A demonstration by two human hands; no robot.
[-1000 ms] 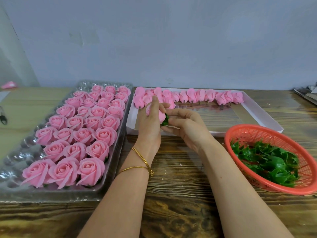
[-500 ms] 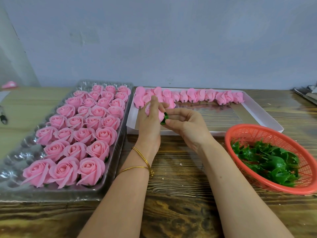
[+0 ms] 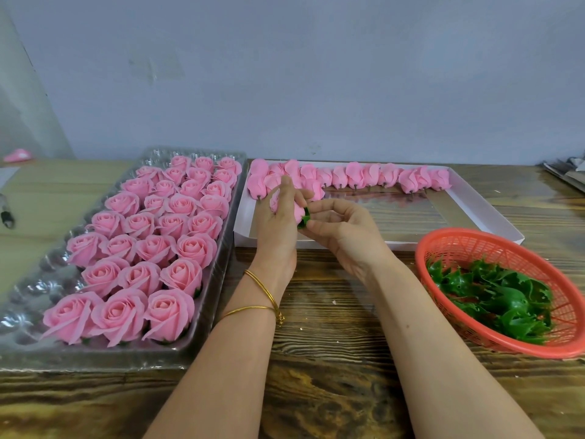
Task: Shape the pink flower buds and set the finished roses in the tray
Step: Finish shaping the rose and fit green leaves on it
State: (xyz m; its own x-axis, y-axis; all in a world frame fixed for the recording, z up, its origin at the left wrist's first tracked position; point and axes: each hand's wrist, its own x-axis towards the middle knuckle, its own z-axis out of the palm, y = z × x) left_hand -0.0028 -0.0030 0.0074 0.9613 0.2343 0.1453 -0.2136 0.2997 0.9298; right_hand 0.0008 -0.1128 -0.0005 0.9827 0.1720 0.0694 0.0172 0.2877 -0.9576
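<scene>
My left hand (image 3: 278,226) grips a pink flower bud (image 3: 297,210), mostly hidden behind its fingers. At the bud's base sits a green calyx (image 3: 304,220), pinched by the fingertips of my right hand (image 3: 345,236). Both hands hover over the near left corner of the white box (image 3: 487,210), where a row of unshaped pink buds (image 3: 357,177) lies along the far side. To the left, the clear plastic tray (image 3: 38,280) holds several rows of finished pink roses (image 3: 158,245).
An orange mesh basket (image 3: 449,245) of green calyxes (image 3: 493,293) stands at the right on the wooden table (image 3: 323,375). A pink scrap (image 3: 17,155) lies far left by the wall. Metal items (image 3: 566,172) sit at the far right edge.
My right fingers have shifted on the green calyx, pressing it closer against the bud's base. My left hand has kept the bud in nearly the same spot.
</scene>
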